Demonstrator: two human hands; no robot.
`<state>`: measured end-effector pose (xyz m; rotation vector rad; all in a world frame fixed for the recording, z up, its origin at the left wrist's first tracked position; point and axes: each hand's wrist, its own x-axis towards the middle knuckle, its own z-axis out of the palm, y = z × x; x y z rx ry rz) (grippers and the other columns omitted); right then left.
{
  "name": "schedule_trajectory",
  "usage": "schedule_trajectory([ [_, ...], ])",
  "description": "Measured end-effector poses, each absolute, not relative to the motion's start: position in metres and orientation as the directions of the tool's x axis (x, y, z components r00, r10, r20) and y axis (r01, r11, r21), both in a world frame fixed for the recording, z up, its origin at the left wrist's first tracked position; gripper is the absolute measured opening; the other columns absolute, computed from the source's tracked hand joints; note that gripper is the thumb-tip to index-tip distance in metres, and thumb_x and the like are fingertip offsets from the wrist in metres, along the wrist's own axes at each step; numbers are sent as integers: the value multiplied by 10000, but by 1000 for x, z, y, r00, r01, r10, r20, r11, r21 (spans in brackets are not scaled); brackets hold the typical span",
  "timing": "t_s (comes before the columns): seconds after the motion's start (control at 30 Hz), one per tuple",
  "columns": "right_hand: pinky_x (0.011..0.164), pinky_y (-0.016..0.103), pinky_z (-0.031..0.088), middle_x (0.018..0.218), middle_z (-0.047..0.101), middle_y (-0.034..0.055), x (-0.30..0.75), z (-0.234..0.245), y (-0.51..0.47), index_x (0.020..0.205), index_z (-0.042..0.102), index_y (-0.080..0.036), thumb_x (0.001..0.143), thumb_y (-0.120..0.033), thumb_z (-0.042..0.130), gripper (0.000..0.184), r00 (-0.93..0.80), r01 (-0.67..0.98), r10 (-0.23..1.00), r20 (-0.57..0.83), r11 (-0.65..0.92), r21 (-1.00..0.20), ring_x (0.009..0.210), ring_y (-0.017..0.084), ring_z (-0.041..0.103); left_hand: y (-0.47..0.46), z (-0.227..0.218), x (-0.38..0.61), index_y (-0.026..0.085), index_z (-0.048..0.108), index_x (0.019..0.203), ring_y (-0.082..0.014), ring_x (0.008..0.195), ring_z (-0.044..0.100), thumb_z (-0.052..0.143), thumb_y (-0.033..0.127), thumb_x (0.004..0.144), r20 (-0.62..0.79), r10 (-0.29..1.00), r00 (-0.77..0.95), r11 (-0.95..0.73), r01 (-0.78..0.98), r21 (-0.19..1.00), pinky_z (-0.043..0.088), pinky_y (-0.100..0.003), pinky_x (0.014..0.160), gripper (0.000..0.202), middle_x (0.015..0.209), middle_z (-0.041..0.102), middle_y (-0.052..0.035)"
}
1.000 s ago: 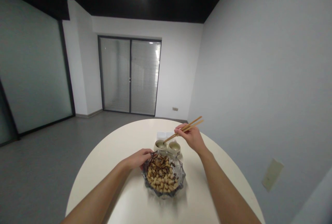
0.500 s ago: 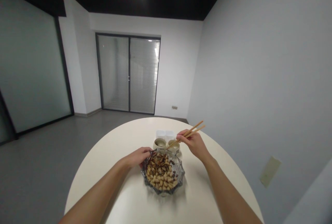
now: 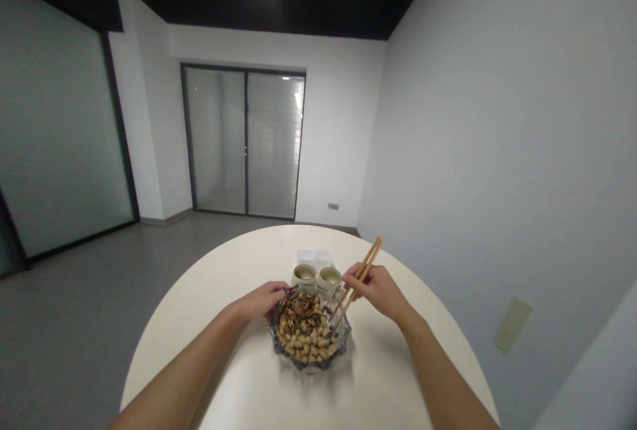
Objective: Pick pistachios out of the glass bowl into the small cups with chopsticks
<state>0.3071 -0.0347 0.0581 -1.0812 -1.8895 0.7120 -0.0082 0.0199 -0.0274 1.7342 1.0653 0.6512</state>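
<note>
My left hand [image 3: 261,300] rests on the near-left rim of a scalloped glass bowl [image 3: 309,363], its fingers curled over the edge. The bowl holds striped sunflower seeds [image 3: 300,310] at the far side and pale shelled peanuts [image 3: 305,344] at the near side. My right hand [image 3: 377,288] is shut on a pair of wooden chopsticks [image 3: 343,304], whose tips point down into the bowl's right side. Two small ceramic cups [image 3: 304,278] stand just beyond the bowl, the right cup [image 3: 329,281] close behind the chopsticks.
Everything stands on a round cream table [image 3: 199,350]. Two small white square dishes [image 3: 313,259] lie behind the cups. A grey floor [image 3: 99,297] surrounds the table, a pale wall [image 3: 472,151] rises at the right, and glass doors [image 3: 243,141] with blinds stand far ahead.
My right hand has dropped toward the bowl, and the chopsticks have swung from pointing at the cups to tips down inside the bowl. My left hand stays on the rim.
</note>
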Motion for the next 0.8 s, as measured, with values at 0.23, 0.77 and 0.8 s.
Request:
schedule_trajectory([
  [0.23, 606, 293, 618, 745, 784, 72, 312, 51, -29, 857, 757, -170, 869, -580, 749, 410, -286, 426, 891, 354, 449, -785, 617, 206, 750, 18, -24, -7, 147, 731, 1058, -207, 719, 622, 563, 451, 711, -59, 889, 453, -142, 397, 907, 413, -232, 499, 491, 895, 694, -61],
  [0.77, 650, 319, 630, 735, 785, 80, 313, 50, -31, 858, 774, -164, 860, -634, 774, 470, -313, 414, 884, 347, 456, -788, 670, 231, 766, 15, -23, -7, 153, 729, 1006, -201, 714, 597, 581, 449, 714, -35, 884, 466, -164, 379, 911, 384, -228, 497, 442, 848, 664, -45],
  [0.8, 656, 321, 629, 737, 786, 81, 313, 50, -31, 861, 780, -164, 864, -635, 773, 471, -321, 411, 881, 346, 459, -788, 676, 232, 766, 15, -23, -7, 153, 730, 1005, -204, 721, 599, 581, 450, 714, -34, 884, 466, -165, 379, 910, 385, -229, 500, 441, 849, 664, -46],
])
